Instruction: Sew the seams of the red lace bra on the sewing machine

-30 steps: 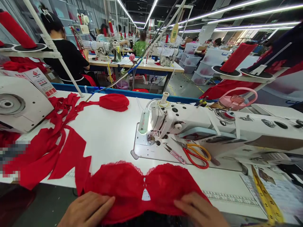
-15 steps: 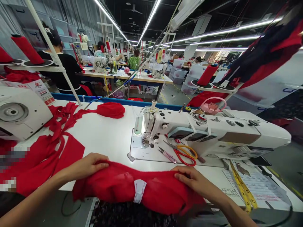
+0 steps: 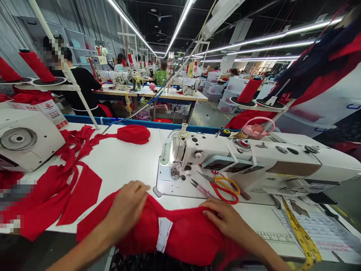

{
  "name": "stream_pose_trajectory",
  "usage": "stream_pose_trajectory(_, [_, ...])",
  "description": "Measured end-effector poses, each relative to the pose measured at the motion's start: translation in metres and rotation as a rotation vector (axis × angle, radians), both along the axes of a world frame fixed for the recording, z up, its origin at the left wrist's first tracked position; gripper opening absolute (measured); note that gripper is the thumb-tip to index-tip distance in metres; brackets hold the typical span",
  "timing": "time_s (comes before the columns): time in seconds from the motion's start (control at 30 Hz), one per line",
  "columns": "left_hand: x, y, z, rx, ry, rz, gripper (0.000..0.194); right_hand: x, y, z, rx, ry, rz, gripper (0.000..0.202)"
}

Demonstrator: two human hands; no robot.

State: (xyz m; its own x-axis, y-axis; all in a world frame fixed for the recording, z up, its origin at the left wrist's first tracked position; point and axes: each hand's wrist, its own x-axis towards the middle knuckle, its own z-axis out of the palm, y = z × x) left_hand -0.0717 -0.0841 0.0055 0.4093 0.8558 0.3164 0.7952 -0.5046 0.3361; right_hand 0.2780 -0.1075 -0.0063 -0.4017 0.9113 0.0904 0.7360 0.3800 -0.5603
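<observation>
A red bra piece (image 3: 194,237), two rounded cups joined by a white centre patch (image 3: 164,234), spreads across the table's front edge over my lap. My right hand (image 3: 222,216) pinches its upper edge at the right cup, thumb on the near side. Over the left cup lies my left hand (image 3: 128,207), slightly blurred, its fingers pressed together and bent at the upper edge; the thumb is hidden. Beyond the cloth stands a white sewing machine (image 3: 214,150), its needle area (image 3: 175,173) just past the upper edge.
Orange-and-red-handled scissors (image 3: 225,190) and pink thread snips (image 3: 200,188) lie by the machine. Red cut pieces (image 3: 81,192) spread at left beside another machine (image 3: 28,139). A yellow tape measure (image 3: 301,233) hangs over the right front edge. A co-worker (image 3: 81,86) sits beyond.
My left hand has moved right along the upper edge, from the piece's left end to the left cup. My right hand stays on the right cup, shifted slightly left.
</observation>
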Motion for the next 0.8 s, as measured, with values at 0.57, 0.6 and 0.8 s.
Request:
stream_pose_trajectory(0.57, [0.095, -0.076, -0.061, 0.528, -0.186, 0.049, 0.014, -0.061, -0.003, -0.012, 0.560, -0.164, 0.256, 0.034])
stream_pose_trajectory(0.6, [0.096, -0.075, -0.063, 0.559, -0.170, 0.057, 0.015, -0.061, -0.001, -0.016, 0.602, -0.166, 0.253, 0.035])
stream_pose_trajectory(0.8, [0.097, -0.077, -0.076, 0.623, -0.145, 0.103, 0.018, -0.062, 0.001, -0.028, 0.775, -0.216, 0.256, 0.038])
